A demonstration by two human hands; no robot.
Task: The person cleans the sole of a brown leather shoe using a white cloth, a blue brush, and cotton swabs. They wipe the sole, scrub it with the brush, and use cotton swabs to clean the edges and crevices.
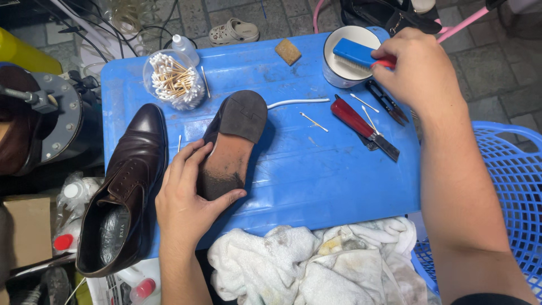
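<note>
1. Head view: the left hand (pixel 183 197) clasps the upturned shoe (pixel 231 149), sole up, on the blue table (pixel 316 181); fingers and thumb wrap the sole's front end.
2. The right hand (pixel 420 70) pinches the blue brush (pixel 355 53) by its red handle, bristles over the white bowl (pixel 339 73).
3. Risk, as I judge it: the brush could tip the bowl, or drips could reach the second brown shoe (pixel 127 186), the cotton swabs (pixel 172 79) or the red-handled knife (pixel 361 124).

table (pixel 316 181): bright blue | shoe left of table centre (pixel 127 186): dark brown, perforated toe pattern | upturned shoe sole (pixel 231 149): rust-brown, black heel | brush (pixel 357 53): blue | bowl (pixel 339 70): white | knife handle (pixel 351 117): red | basket right of table (pixel 516 186): blue lattice
</note>
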